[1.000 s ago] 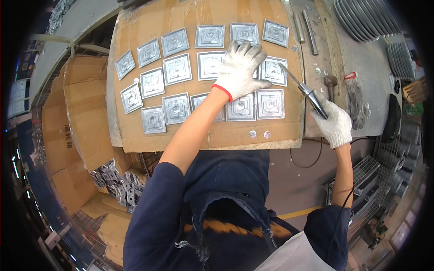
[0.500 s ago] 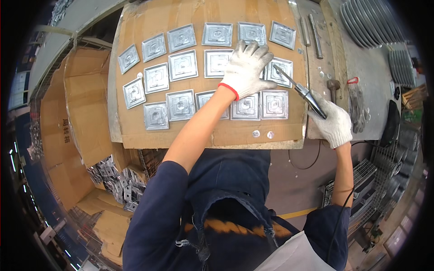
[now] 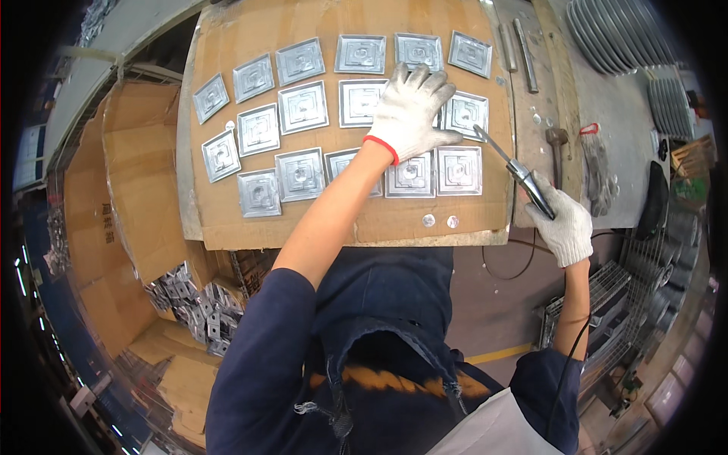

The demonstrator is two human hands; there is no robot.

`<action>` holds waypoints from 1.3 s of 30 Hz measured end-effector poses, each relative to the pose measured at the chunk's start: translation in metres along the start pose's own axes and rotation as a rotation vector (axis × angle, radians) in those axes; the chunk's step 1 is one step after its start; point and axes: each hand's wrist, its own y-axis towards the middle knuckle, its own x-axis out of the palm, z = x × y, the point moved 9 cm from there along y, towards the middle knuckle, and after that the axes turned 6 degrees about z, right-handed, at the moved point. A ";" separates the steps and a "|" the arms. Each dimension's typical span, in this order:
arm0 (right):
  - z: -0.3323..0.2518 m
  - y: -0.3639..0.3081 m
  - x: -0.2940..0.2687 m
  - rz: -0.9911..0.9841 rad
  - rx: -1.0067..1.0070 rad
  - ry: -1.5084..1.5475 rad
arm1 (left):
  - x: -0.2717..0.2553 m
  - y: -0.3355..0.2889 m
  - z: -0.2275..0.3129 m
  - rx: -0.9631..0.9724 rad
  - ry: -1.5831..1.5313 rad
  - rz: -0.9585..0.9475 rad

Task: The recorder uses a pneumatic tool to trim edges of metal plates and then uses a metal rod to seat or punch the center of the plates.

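My left hand, in a white knit glove with a red cuff, lies flat over a square grey metal plate that it mostly hides, its fingers spread. My right hand, gloved too, is wrapped around a slim tool with a black and silver handle and a thin metal shaft. The shaft's tip is over the right side of a square metal plate to the right of my left hand; whether it touches is unclear. Several similar plates with raised rims and recessed patterns lie in rows.
Cardboard covers the bench top, with two small round discs near its front edge. To the right are metal rods, a hammer, a grey glove and stacked round metal pieces. Metal parts fill a carton at lower left.
My right hand has shifted slightly down, and the tool's tip has moved from the plate's upper left toward its right side. My left hand stays nearly in place.
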 end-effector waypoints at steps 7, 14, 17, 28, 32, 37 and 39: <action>-0.003 -0.002 -0.006 -0.020 0.012 -0.027 | 0.003 0.000 -0.001 -0.017 0.010 -0.038; -0.008 -0.004 -0.004 0.062 -0.055 0.016 | 0.003 -0.003 0.001 -0.018 0.011 -0.048; -0.017 0.001 -0.003 0.012 -0.066 0.024 | 0.004 -0.002 -0.002 0.023 0.019 -0.008; -0.025 0.009 0.004 -0.010 -0.160 -0.050 | 0.002 0.000 0.001 0.056 0.016 0.045; -0.030 0.011 0.000 -0.008 -0.184 -0.065 | -0.003 -0.001 0.001 0.067 0.013 0.093; -0.025 0.010 0.000 0.007 -0.178 -0.060 | 0.002 0.001 0.001 0.059 -0.001 0.062; -0.026 0.012 0.000 -0.001 -0.176 -0.071 | 0.000 0.001 0.002 0.075 0.021 0.092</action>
